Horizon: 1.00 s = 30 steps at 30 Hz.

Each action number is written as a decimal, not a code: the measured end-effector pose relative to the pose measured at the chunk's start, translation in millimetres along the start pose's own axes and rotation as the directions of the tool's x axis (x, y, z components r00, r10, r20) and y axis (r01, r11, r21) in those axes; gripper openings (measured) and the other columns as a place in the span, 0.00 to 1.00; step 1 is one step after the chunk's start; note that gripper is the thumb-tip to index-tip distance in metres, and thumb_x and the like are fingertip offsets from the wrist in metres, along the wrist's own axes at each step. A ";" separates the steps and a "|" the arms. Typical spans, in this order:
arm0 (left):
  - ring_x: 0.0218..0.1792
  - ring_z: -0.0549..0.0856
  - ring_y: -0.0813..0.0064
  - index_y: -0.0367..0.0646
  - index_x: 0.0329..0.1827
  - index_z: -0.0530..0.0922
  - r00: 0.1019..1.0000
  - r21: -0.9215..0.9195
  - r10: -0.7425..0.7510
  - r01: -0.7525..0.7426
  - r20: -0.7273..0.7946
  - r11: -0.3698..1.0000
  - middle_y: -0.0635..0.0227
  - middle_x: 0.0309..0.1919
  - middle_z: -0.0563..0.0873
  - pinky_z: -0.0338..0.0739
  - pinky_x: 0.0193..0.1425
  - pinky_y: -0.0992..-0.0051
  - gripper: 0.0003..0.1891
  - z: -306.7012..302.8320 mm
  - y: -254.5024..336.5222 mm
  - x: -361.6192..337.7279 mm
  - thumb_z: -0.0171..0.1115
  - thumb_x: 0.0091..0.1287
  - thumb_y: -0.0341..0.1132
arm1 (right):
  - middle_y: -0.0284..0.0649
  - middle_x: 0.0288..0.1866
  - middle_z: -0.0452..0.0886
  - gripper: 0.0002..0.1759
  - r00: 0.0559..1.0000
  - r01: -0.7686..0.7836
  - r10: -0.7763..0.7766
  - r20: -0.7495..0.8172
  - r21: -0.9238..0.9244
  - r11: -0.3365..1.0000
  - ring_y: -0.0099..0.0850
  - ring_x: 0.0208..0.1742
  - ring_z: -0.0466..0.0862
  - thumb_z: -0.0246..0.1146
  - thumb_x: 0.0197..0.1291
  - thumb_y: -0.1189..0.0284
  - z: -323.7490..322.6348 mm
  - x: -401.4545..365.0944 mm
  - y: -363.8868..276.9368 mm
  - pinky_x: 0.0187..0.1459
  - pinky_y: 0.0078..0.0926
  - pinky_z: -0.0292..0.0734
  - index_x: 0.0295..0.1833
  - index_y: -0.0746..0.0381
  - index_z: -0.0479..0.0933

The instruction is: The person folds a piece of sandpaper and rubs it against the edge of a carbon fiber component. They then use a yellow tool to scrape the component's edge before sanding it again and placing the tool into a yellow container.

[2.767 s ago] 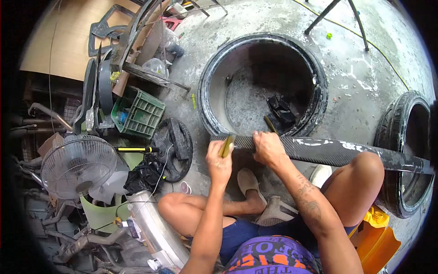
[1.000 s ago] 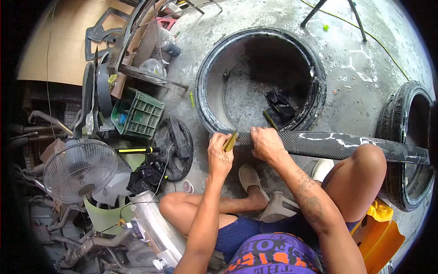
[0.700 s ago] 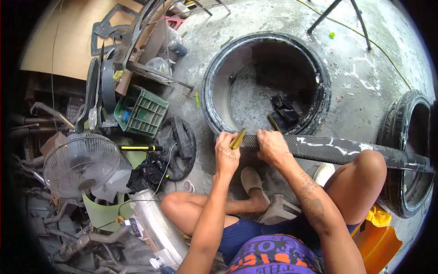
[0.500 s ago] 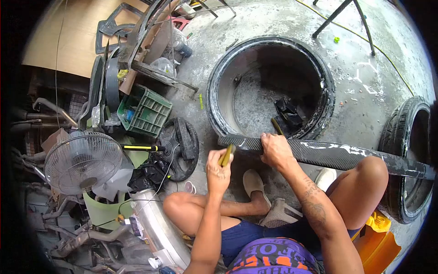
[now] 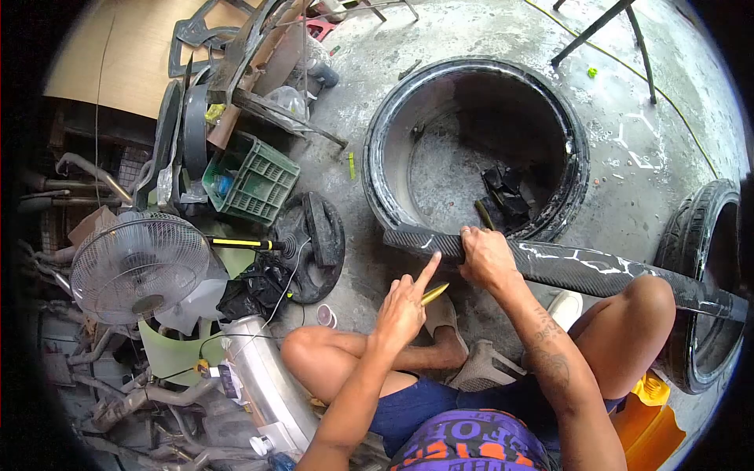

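Note:
A long dark carbon-fibre-patterned strip [image 5: 565,262] with whitish patches lies across the near rim of the big black ring [image 5: 375,169] and reaches right over a tyre. My right hand [image 5: 488,259] grips it near its left end, fingers over the far edge. My left hand [image 5: 402,311] is closed round a yellow pointed tool [image 5: 434,293] whose exact kind I cannot make out. Its index finger stretches out toward the strip's near edge, close to the left end. Crumpled black pieces [image 5: 505,195] and a yellowish stick-like thing [image 5: 484,213] lie inside the ring.
A tyre [image 5: 699,275] stands at the right. To the left are a fan [image 5: 141,267], a green crate [image 5: 253,182], a steering wheel [image 5: 334,251], a silver cylinder [image 5: 267,385] and piled metal pipes. Black metal legs [image 5: 593,39] stand at the top right.
My left hand has moved right and slightly down, turning the yellow tool to point right and extending its index finger toward the strip. My right hand keeps its hold; the view has shifted slightly.

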<state>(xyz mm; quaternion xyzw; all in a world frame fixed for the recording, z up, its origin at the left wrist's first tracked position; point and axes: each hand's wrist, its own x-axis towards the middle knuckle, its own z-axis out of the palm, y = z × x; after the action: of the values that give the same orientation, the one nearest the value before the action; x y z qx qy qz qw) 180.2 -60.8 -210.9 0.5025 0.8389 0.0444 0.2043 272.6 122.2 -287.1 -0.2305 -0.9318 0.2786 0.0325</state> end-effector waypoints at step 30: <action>0.41 0.86 0.51 0.32 0.46 0.83 0.831 -0.169 0.072 -0.195 -0.551 0.966 0.53 0.40 0.85 0.80 0.48 0.63 0.09 14.5 2.9 43.2 0.67 0.63 0.23 | 0.49 0.38 0.86 0.18 0.995 0.016 -0.016 -0.097 -0.006 1.000 0.45 0.41 0.89 0.68 0.50 0.74 9.0 -2.4 -1.1 0.44 0.41 0.83 0.48 0.67 0.80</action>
<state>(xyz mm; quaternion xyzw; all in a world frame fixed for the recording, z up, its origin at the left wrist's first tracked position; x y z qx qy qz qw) 170.5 -24.1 -236.2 0.5017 0.8149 0.2901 0.0099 272.6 115.7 -293.9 -0.2365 -0.9316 0.2643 0.0793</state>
